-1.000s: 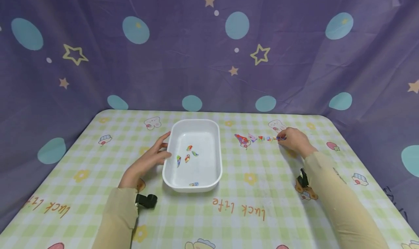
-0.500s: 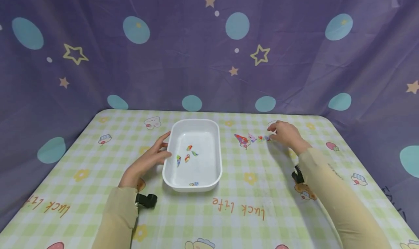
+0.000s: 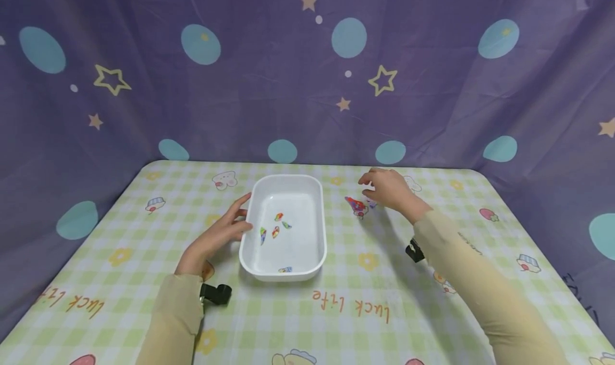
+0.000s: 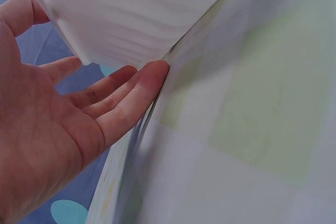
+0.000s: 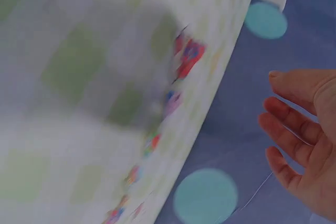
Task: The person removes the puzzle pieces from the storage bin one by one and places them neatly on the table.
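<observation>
The left hand (image 3: 218,236) rests fingers, loosely extended, against the left wall of the tray (image 3: 300,247), presumably to steady it. Inside lie five small colourful pieces (image 3: 275,232), four around the middle and left, one at the near end. The right hand (image 3: 390,189), fingers slightly spread, no piece visible in them, hangs by a row (image 5: 152,144) of pieces on the desk (image 3: 338,253), right of the tray, apparently spaced so each shows separately.
</observation>
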Demonstrator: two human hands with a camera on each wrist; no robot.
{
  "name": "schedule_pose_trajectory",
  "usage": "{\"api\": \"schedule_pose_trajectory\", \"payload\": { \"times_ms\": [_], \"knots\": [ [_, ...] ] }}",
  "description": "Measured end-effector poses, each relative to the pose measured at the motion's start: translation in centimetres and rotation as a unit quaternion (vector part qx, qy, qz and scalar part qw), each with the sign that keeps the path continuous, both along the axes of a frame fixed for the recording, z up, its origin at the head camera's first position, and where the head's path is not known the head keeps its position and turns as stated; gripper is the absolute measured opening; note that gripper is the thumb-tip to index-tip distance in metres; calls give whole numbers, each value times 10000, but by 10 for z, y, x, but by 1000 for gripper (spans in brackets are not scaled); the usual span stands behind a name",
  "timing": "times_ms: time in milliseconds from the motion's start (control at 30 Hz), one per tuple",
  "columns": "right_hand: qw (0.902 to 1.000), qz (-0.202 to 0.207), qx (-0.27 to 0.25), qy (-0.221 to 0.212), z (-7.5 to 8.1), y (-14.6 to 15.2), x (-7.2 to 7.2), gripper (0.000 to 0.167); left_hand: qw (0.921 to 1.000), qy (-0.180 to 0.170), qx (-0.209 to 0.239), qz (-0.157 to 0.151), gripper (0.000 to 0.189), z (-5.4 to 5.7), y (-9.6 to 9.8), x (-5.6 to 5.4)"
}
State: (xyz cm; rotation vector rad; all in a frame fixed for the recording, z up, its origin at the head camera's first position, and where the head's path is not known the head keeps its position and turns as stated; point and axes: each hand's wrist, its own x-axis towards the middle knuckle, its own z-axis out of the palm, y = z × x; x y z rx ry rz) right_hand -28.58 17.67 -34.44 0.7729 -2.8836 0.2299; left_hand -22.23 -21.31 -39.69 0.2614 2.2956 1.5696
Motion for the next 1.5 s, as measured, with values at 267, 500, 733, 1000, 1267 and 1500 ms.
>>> {"api": "schedule_pose_trajectory", "payload": {
  "times_ms": [267,500,733,1000,1267,1500],
  "knots": [
    [9988,464,-95,133,9,-46,2,24,10000,-26,26,8,72,0,0,0],
    [9977,661,-8,159,8,-80,5,24,10000,13,-64,-20,72,2,-1,-1],
    [9956,906,174,166,2,-111,10,23,10000,44,-53,-14,72,3,-1,-1],
    [9926,1122,463,-63,-7,-139,16,23,10000,68,-34,10,72,1,-1,-2],
    [9907,1140,662,-340,-19,-155,20,25,10000,57,75,3,71,2,-1,1],
    [9875,1062,944,-687,-28,-161,22,25,10000,42,83,-17,71,-1,-1,1]
  ]
}}
